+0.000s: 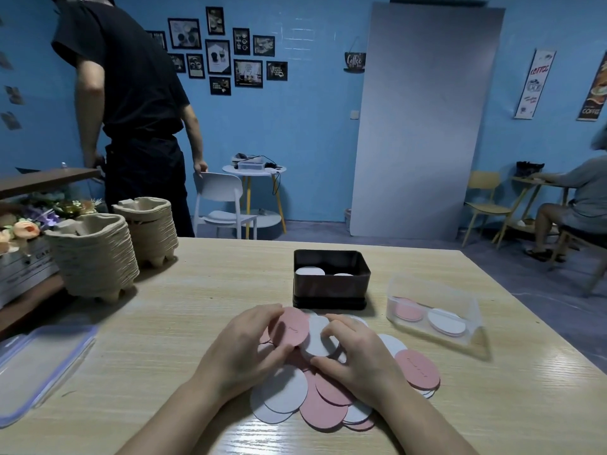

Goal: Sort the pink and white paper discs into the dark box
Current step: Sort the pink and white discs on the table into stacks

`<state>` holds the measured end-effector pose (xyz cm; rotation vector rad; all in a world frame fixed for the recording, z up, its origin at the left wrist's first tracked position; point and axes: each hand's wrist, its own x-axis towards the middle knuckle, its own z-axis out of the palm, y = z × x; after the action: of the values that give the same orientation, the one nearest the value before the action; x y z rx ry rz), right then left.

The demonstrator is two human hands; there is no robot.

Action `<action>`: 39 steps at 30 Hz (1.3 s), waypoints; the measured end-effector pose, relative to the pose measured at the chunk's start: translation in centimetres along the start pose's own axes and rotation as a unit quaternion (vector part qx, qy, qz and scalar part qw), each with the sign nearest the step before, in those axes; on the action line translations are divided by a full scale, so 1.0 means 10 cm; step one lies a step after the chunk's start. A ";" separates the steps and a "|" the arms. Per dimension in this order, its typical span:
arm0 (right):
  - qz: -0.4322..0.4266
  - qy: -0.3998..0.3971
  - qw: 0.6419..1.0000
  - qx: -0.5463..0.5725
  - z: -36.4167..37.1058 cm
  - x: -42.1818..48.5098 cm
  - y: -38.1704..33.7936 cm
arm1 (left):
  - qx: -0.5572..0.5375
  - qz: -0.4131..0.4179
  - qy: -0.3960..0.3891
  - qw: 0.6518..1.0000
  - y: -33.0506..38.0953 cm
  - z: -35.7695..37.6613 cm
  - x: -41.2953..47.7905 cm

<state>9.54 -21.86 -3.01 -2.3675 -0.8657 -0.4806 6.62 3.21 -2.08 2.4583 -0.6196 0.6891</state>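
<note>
The left hand's fingers [262,316] curl over the top edge of 1 pink disc [290,325] and the thumb comes up under its lower edge, so the left hand [246,344] pinches it tilted above the table. It is a flat, matte circle with a faint small mark near its middle. Just beside it, overlapping its right edge from below, is 1 white disc [316,338], plain and of the same size. The right hand's fingers [335,327] bend over its upper right edge with the thumb at its lower edge, so the right hand [356,354] grips it. Both hands sit over the loose pile of discs [310,400], pink and white overlapping flat on the wooden table [197,307], 1 pink one lying out at the pile's right side. Just beyond the hands stands the dark box [330,292], rectangular with rounded corners and open on top, with 2 white stacks showing inside. To its right lies a clear plastic tub [460,300] holding a pink stack and a white stack. At the table's left edge rests a clear lid [42,366] with a blue rim, and farther back stand 2 stacks of pulp cup carriers [95,257].
</note>
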 end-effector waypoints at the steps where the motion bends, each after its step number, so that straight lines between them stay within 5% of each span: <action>1: 0.002 0.001 1.000 0.001 0.01 0.00 0.01 | -0.002 0.012 -0.001 1.000 0.03 0.03 0.02; 6: 0.039 0.004 0.999 0.024 -0.01 -0.02 -0.02 | -0.016 0.041 -0.011 0.999 0.17 0.17 0.12; 13: -0.023 0.007 1.000 0.007 0.04 0.00 0.05 | -0.023 0.057 -0.016 0.998 0.12 0.26 0.10; 39: -0.052 0.043 0.997 0.021 -0.01 0.00 -0.02 | -0.031 0.069 0.015 0.997 0.04 0.28 -0.04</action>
<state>9.39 -21.77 -2.87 -2.2543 -0.9544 -0.5963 7.05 1.35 -4.24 2.3598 -0.7948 0.7461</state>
